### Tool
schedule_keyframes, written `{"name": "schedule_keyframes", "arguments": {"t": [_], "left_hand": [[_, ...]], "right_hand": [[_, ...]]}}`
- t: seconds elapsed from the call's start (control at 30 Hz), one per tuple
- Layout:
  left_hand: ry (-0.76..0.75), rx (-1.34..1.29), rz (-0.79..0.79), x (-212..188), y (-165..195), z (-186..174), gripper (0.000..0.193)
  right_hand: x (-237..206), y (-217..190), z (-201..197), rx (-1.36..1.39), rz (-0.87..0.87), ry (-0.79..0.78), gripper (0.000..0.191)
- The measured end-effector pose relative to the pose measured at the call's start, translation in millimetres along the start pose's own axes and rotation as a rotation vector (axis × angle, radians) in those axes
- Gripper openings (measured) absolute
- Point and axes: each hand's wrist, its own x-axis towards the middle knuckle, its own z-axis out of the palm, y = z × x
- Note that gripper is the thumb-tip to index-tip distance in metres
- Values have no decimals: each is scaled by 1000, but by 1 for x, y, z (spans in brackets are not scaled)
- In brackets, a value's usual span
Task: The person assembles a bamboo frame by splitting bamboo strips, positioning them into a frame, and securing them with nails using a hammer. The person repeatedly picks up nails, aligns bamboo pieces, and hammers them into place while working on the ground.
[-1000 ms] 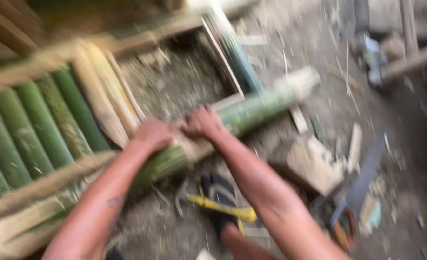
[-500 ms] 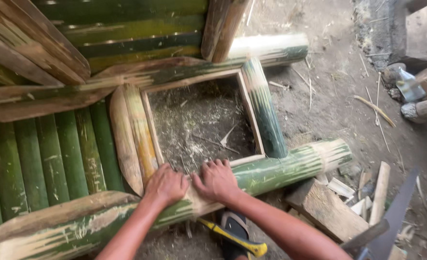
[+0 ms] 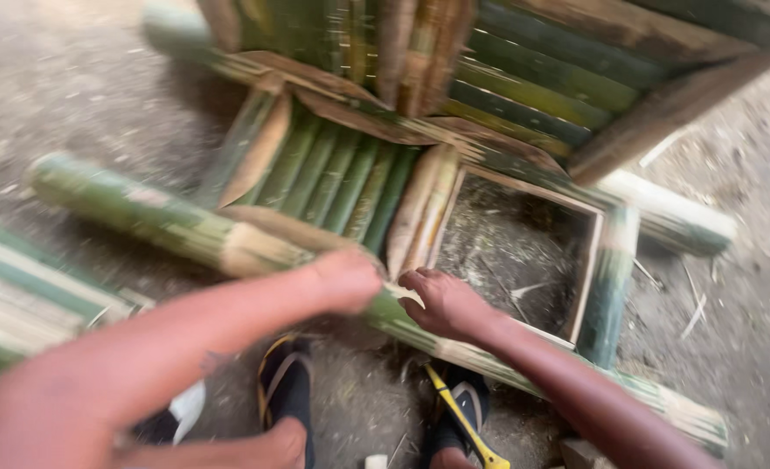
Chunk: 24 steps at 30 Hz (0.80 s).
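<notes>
Both hands press on a long green bamboo pole (image 3: 168,226) lying on the dirt floor (image 3: 81,95): the left hand (image 3: 346,280) is curled over it, the right hand (image 3: 444,302) clenched on it just beside, a pale sliver between them. Beyond the pole sits a bamboo panel (image 3: 333,178) with a square opening (image 3: 515,252). A yellow-handled tool (image 3: 463,421) lies near the feet.

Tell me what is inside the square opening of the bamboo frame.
Inside the square opening lies bare ground strewn with dry fibres and thin bamboo slivers. The right hand on the near bamboo pole covers the opening's near corner, so that part cannot be seen.
</notes>
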Motion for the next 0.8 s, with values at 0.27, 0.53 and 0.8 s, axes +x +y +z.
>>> {"name": "schedule_keyframes", "arguments": {"t": [0.27, 0.53, 0.8], "left_hand": [[437, -239, -754, -274, -24, -67, 23], [538, -903, -1143, -355, 60, 62, 24], [990, -861, -1608, -364, 52, 159, 27]], "right_hand": [[98, -184, -23, -299, -342, -241, 15], [130, -307, 99, 136, -363, -228, 25], [153, -311, 180, 600, -123, -253, 26]]}}
